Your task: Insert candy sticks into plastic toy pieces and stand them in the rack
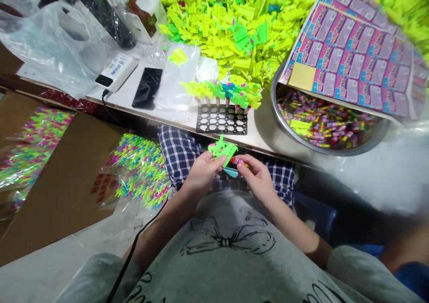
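Over my lap, my left hand (207,168) pinches a bright green plastic toy piece (224,151) with cut-out shapes. Close to its right side, the fingers of my right hand (256,173) close on a small wrapped candy (237,161) in red and pink. The candy's end is at the green piece's edge; whether they touch I cannot tell. Below the green piece shows a flat teal part (230,172), and what holds it is hidden. Just ahead, a black rack with holes (221,119) stands at the table edge, with several yellow, green and blue toy pieces (231,90) upright in it.
A steel bowl (284,128) of wrapped candies sits right, partly covered by printed label sheets (348,48). A heap of yellow-green plastic pieces (214,21) fills the back. Left are a phone (147,88), a corded white power bank (116,73) and bags of colourful small parts (140,169).
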A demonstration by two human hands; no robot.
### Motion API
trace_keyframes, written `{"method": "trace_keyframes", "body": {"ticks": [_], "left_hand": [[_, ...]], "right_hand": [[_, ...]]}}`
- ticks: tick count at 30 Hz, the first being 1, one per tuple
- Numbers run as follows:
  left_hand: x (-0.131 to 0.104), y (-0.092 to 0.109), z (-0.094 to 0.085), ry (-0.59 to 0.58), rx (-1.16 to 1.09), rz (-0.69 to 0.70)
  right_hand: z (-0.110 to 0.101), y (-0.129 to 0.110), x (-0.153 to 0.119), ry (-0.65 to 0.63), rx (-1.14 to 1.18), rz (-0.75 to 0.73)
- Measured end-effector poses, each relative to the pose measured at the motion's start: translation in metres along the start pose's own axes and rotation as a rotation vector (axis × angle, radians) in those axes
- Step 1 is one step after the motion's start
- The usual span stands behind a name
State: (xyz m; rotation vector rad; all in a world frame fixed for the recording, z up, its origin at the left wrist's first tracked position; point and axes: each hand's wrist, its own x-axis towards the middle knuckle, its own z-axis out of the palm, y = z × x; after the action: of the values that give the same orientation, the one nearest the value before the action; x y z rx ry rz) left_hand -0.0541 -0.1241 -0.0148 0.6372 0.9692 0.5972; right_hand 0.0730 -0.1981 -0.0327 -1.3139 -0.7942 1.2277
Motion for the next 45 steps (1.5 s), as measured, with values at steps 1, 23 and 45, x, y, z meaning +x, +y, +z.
{"method": "trace_keyframes", "body": {"ticks": [1, 23, 45], "left_hand": [[0.000, 0.000, 0.001, -0.004, -0.016, 0.006], [-0.003, -0.008, 0.011, 0.043, 0.254, 0.196], [-0.004, 0.005, -0.008, 0.125, 0.262, 0.265]], "right_hand": [[0.000, 0.000, 0.000, 0.004, -0.001, -0.004], [-0.005, -0.002, 0.000, -0.028, -0.655, -0.543], [0.022, 0.025, 0.009, 0.102, -0.322, -0.187]]}}
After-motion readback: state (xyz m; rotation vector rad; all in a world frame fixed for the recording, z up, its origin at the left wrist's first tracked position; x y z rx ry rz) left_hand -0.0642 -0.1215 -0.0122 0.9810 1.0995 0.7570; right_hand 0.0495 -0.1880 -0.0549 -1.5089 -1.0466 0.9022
